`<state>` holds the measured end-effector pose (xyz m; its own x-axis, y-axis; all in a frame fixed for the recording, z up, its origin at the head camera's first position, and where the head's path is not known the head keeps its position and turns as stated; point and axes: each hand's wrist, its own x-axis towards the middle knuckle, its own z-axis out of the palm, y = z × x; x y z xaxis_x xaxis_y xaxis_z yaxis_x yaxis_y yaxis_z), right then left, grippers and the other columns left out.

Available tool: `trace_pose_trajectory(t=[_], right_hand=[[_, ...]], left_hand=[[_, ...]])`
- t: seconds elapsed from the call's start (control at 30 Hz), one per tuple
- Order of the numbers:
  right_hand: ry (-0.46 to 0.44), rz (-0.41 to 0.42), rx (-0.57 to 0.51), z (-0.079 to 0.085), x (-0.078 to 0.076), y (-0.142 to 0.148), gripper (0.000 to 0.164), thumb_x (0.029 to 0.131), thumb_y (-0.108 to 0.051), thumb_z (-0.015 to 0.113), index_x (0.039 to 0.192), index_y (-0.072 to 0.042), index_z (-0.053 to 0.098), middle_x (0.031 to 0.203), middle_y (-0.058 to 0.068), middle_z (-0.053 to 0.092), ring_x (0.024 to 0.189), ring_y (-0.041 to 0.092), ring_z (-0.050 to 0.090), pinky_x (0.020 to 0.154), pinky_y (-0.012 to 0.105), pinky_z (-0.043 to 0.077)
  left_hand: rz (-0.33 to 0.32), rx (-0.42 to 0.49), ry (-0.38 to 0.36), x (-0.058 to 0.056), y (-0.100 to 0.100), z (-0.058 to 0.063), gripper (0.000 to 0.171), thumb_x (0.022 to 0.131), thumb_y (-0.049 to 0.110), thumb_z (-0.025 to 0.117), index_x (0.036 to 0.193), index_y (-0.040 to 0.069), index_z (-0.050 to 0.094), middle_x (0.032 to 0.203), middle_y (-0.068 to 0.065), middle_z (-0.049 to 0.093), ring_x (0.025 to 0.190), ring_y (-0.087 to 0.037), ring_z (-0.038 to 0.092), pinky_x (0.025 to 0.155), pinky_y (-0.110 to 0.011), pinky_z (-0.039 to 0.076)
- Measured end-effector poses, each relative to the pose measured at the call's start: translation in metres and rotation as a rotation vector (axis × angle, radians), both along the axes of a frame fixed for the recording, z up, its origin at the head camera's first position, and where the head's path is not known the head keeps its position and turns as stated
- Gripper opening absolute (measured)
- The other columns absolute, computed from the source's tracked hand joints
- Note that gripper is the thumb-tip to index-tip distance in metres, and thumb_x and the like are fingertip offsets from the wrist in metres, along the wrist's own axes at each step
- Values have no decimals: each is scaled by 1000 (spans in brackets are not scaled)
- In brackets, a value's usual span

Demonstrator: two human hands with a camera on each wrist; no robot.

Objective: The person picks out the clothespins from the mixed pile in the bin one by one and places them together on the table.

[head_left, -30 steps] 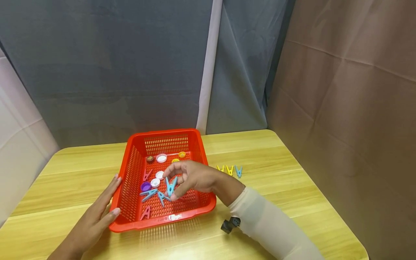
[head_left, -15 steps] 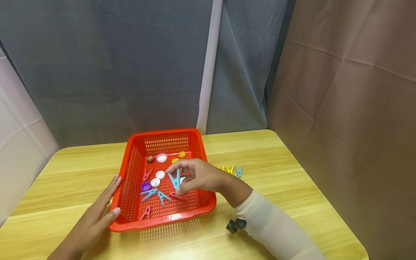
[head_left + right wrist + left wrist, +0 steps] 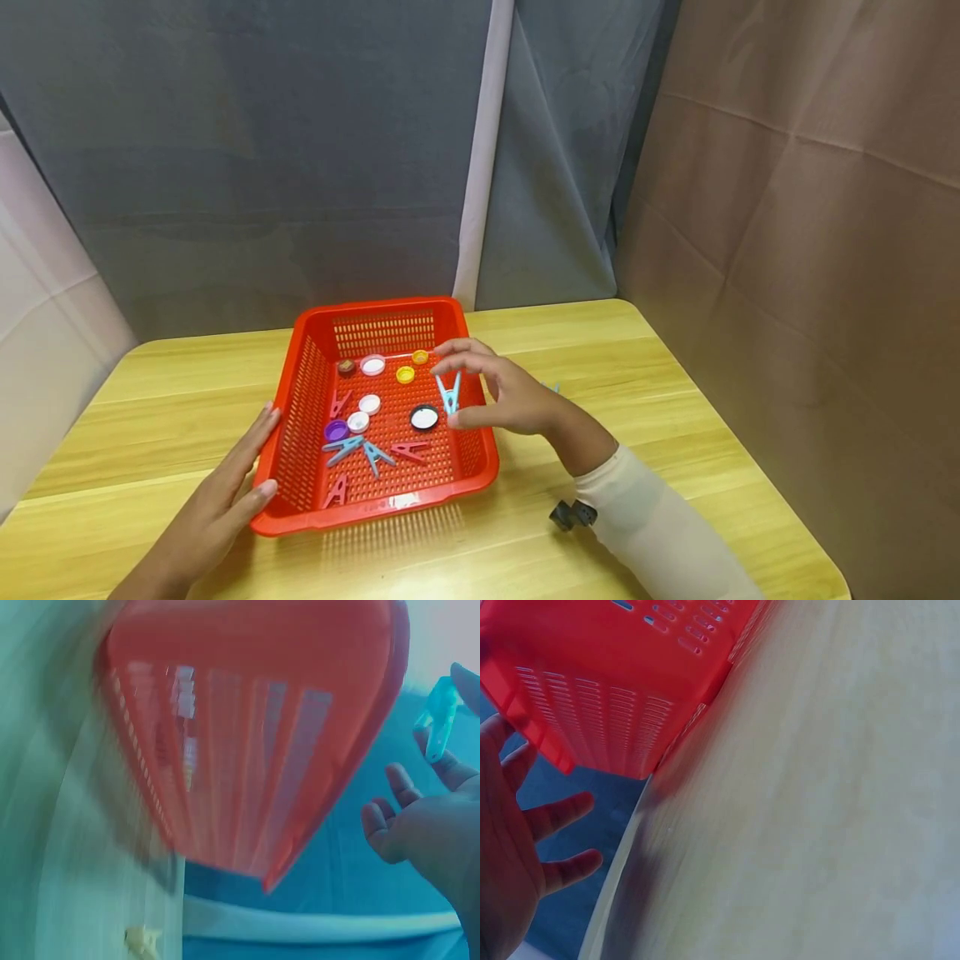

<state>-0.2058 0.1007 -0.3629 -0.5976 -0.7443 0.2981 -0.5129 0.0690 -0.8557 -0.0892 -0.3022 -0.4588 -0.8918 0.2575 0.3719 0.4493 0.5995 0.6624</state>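
My right hand [image 3: 506, 396] pinches a light blue clothespin [image 3: 450, 396] above the right side of a red plastic basket [image 3: 375, 502]. In the right wrist view the clothespin [image 3: 441, 720] sits between thumb and fingertip, outside the basket wall [image 3: 232, 750]. My left hand [image 3: 213, 508] rests against the basket's left rim with its fingers straight. Inside the basket lie two blue clothespins, one of them on the left [image 3: 343, 448], and several pink clothespins [image 3: 408, 452]. Round caps lie among them: a purple cap [image 3: 337, 430], a black-rimmed cap [image 3: 424, 417], and white, yellow and brown ones.
The basket stands on a wooden table [image 3: 600, 533]. Right of it, a blue clothespin [image 3: 553, 387] is mostly hidden behind my right wrist. A yellow clothespin [image 3: 142, 943] shows in the right wrist view. Grey curtains [image 3: 225, 167] hang behind the table, a brown one [image 3: 810, 250] at right.
My right hand has moved right and slightly up with the blue clothespin, from over the basket's middle to its right rim. The black-rimmed cap has come into full view. My left hand has stayed put.
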Motion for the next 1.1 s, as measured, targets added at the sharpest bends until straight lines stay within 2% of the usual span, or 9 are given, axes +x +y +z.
trace_pose_trajectory(t=[0.2,0.43,0.53,0.7,0.8,0.93,1.1], right_hand=[[3,-14,-38,-8,-9,26,55,95,-15,78,145,0,60,169,16,37,163,41,25,131,68,24],[21,-82,-1,-25,-12,49,58,97,-12,77,149,2,56,172,20,34,165,40,23,132,74,18],[17,-110,7,-33,-12,56,56,96,-8,76,149,-1,57,172,18,34,165,41,23,130,75,21],[1,-140,44,-46,-12,71,54,98,-13,77,149,-10,59,174,15,32,165,42,20,129,77,20],[1,-158,58,-53,-13,79,55,98,-14,78,149,-8,58,175,17,30,165,45,18,127,80,19],[-9,-210,119,-59,-16,85,57,99,-12,78,151,-5,57,176,18,28,165,47,18,125,81,23],[-6,-277,234,-62,-19,87,57,98,-18,80,151,-11,61,178,20,26,165,50,17,124,83,22]], left_hand=[[-11,3,17,0,1,1,84,105,4,62,177,22,21,186,11,10,162,17,8,110,4,17],[-2,-2,16,0,0,2,84,105,5,62,177,22,21,185,12,9,160,18,8,110,5,16],[-6,3,17,0,0,1,84,105,4,62,177,22,21,186,12,9,161,18,8,110,4,17],[-12,9,26,0,1,1,84,104,3,62,176,21,22,186,9,10,162,17,8,112,4,16],[-17,14,30,0,1,2,85,104,2,62,176,20,22,186,10,11,162,16,9,112,4,16],[-22,24,25,0,1,2,85,104,1,62,176,20,22,186,9,11,162,16,9,112,4,17],[-16,20,18,0,1,1,84,104,2,62,176,21,22,186,11,10,161,17,9,111,4,15]])
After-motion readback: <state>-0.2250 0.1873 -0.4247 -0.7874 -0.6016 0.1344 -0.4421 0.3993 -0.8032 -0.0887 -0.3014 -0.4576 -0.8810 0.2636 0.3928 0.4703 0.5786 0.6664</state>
